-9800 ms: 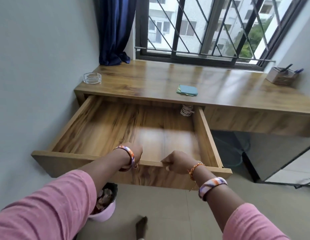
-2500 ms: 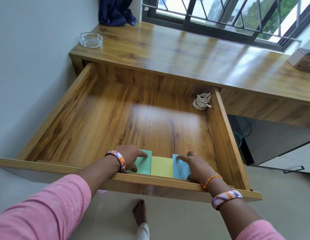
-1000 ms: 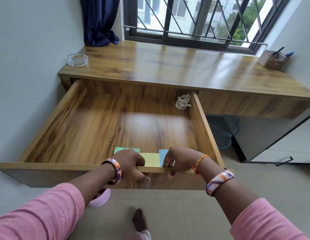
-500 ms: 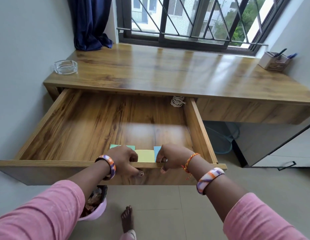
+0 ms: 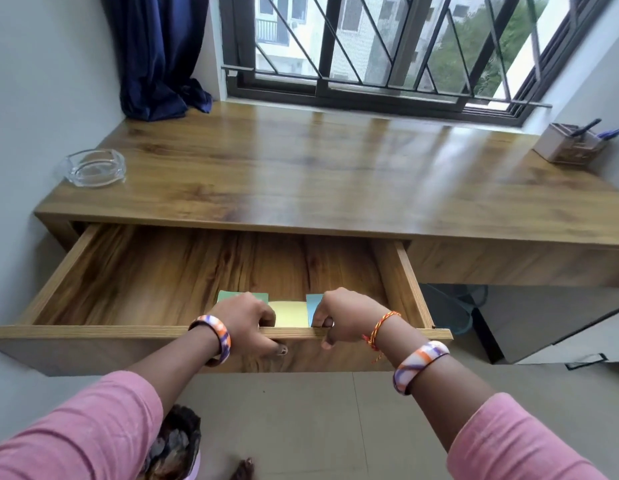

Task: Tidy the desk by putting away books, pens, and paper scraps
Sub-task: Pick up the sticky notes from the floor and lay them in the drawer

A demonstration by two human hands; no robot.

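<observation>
The wooden desk drawer (image 5: 93,332) stands partly pulled out under the desk top (image 5: 301,181). My left hand (image 5: 247,323) and my right hand (image 5: 339,318) both grip the drawer's front edge near its middle, fingers curled over it. Inside, just behind the front edge, lie three paper pads side by side: a green one (image 5: 231,295), a yellow one (image 5: 290,313) and a blue one (image 5: 313,301), partly hidden by my hands. A pen holder (image 5: 566,147) with pens stands at the desk's far right.
A glass ashtray (image 5: 95,167) sits at the desk's left end. A blue curtain (image 5: 162,57) hangs at the back left by the barred window. A pink bin (image 5: 176,448) with scraps stands on the floor below, beside a bare foot (image 5: 244,471).
The pads went from the desk top into the drawer. Both hands moved from the pads to the front edge, and the drawer has slid inward, hiding the coiled white cord at its back.
</observation>
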